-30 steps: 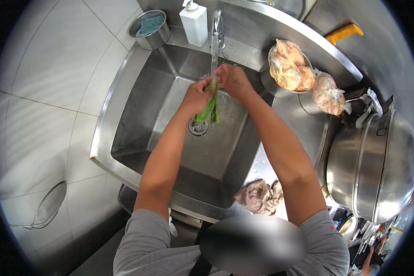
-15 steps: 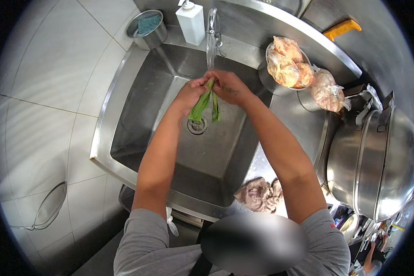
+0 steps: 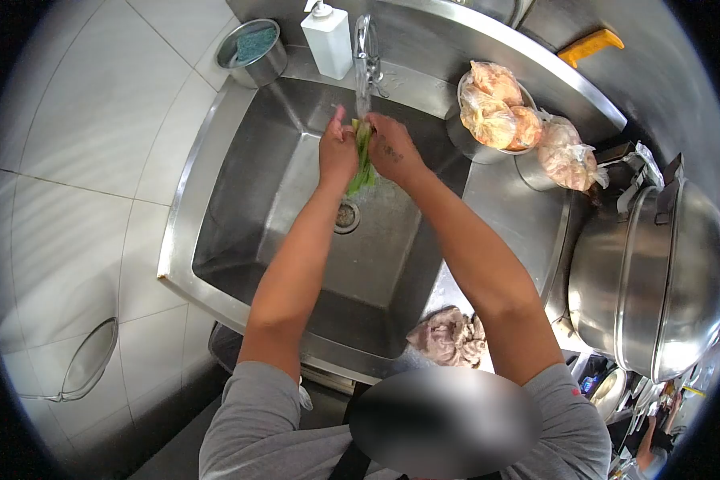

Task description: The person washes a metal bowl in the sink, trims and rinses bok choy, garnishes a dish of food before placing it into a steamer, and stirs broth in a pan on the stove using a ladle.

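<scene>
Under the faucet (image 3: 366, 48), my right hand (image 3: 394, 150) is closed around the pale stalk end of a leafy green vegetable (image 3: 361, 164). Running water falls onto the stalk and my fingers. The leaves hang down toward the drain (image 3: 346, 217) of the steel sink (image 3: 348, 276). My left hand (image 3: 338, 152) is right beside the vegetable on its left, with fingers stretched away from the stalk and the thumb near it. Whether the thumb touches the stalk is hard to make out.
A white pump bottle (image 3: 328, 44) and a steel pot with a green scouring pad (image 3: 254, 44) stand behind the sink. To the right are bagged food (image 3: 496, 108) in a container, another bag (image 3: 568, 156), large steel bowls (image 3: 648, 280) and an orange-handled tool (image 3: 592, 46). A crumpled cloth-like item (image 3: 448, 336) lies nearer.
My left hand has loosened from the vegetable and turned, its fingers now pointing up. The leaves have drawn together into a narrower bunch, still in my right hand under the water.
</scene>
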Tool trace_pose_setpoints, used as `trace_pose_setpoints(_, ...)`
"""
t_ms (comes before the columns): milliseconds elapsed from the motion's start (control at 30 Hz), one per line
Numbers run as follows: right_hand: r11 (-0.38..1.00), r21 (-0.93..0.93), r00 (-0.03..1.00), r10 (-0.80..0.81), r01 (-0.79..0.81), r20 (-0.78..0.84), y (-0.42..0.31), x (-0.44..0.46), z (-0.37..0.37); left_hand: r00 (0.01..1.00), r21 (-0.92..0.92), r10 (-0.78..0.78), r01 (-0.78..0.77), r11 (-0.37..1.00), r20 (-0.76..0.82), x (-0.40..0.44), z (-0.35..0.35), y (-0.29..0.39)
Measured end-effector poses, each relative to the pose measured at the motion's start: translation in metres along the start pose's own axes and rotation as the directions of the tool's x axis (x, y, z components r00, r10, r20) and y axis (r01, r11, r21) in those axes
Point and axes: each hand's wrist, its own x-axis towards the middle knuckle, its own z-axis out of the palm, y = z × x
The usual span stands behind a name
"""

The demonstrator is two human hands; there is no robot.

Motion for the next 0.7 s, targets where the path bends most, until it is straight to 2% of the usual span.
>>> trace_pose_setpoints(67, 0.997, 0.040, 0.997, 0.067, -0.069, 0.047, -0.017, -0.004, -0.006, 0.999, 0.016, 0.015, -0.014, 1.000, -0.029, 0.009, 0.009, -0.026)
trace_pose_setpoints(100, 0.993, 0.058, 0.993, 0.098, -0.102, 0.070, -0.020, -0.004, -0.007, 0.999, -0.094, -0.010, 0.006, 0.996, -0.041, 0.014, 0.014, -0.037)
trace_pose_setpoints(200, 0.992, 0.073, 0.993, 0.110, -0.107, -0.039, -0.006, -0.003, 0.001, 0.994, -0.392, -0.093, 0.066, 0.918, -0.052, 0.014, 0.026, -0.046)
trace_pose_setpoints(267, 0.993, 0.027, 0.992, 0.117, -0.118, 0.041, 0.000, 0.001, -0.005, 0.990, -0.548, -0.139, 0.094, 0.831, -0.040, 0.009, 0.031, -0.039)
trace_pose_setpoints(300, 0.993, 0.005, 0.989, 0.120, -0.121, 0.081, 0.003, 0.005, -0.008, 0.978, -0.498, -0.209, 0.168, 0.851, -0.026, 0.005, 0.028, -0.032)
trace_pose_setpoints(367, 0.997, -0.072, 0.998, -0.012, 0.008, -0.057, 0.027, 0.014, -0.004, 0.937, -0.387, -0.349, 0.317, 0.866, -0.013, -0.005, 0.020, -0.023)
trace_pose_setpoints(400, 0.991, -0.114, 0.990, -0.081, 0.067, -0.118, 0.035, 0.020, -0.003, 0.922, -0.370, -0.388, 0.359, 0.857, -0.004, -0.009, 0.015, -0.025)
trace_pose_setpoints(500, 0.956, -0.272, 0.976, -0.153, 0.106, -0.156, 0.053, 0.040, -0.009, 0.885, -0.330, -0.464, 0.448, 0.831, 0.034, -0.023, -0.014, -0.033)
trace_pose_setpoints(533, 0.867, -0.478, 0.989, -0.098, 0.141, 0.115, 0.058, 0.051, -0.005, 0.887, -0.332, -0.458, 0.449, 0.830, 0.054, -0.032, -0.025, -0.033)
trace_pose_setpoints(567, 0.736, -0.638, 0.934, 0.020, 0.229, 0.358, 0.066, 0.062, -0.001, 0.890, -0.332, -0.451, 0.448, 0.830, 0.073, -0.042, -0.036, -0.032)
trace_pose_setpoints(600, 0.577, -0.734, 0.818, 0.185, 0.358, 0.545, 0.073, 0.071, 0.004, 0.917, -0.223, -0.393, 0.399, 0.890, 0.070, -0.054, -0.046, -0.031)
trace_pose_setpoints(633, 0.850, -0.525, 0.842, 0.248, 0.048, 0.479, 0.080, 0.076, 0.010, 0.940, -0.112, -0.333, 0.340, 0.934, 0.077, -0.067, -0.055, -0.030)
trace_pose_setpoints(667, 0.941, -0.199, 0.834, 0.335, -0.273, 0.439, 0.090, 0.075, 0.021, 0.957, 0.002, -0.275, 0.276, 0.961, 0.093, -0.080, -0.063, -0.029)
trace_pose_setpoints(700, 0.830, 0.171, 0.798, 0.421, -0.531, 0.432, 0.090, 0.074, 0.028, 0.963, 0.006, -0.228, 0.229, 0.973, 0.145, -0.091, -0.069, -0.029)
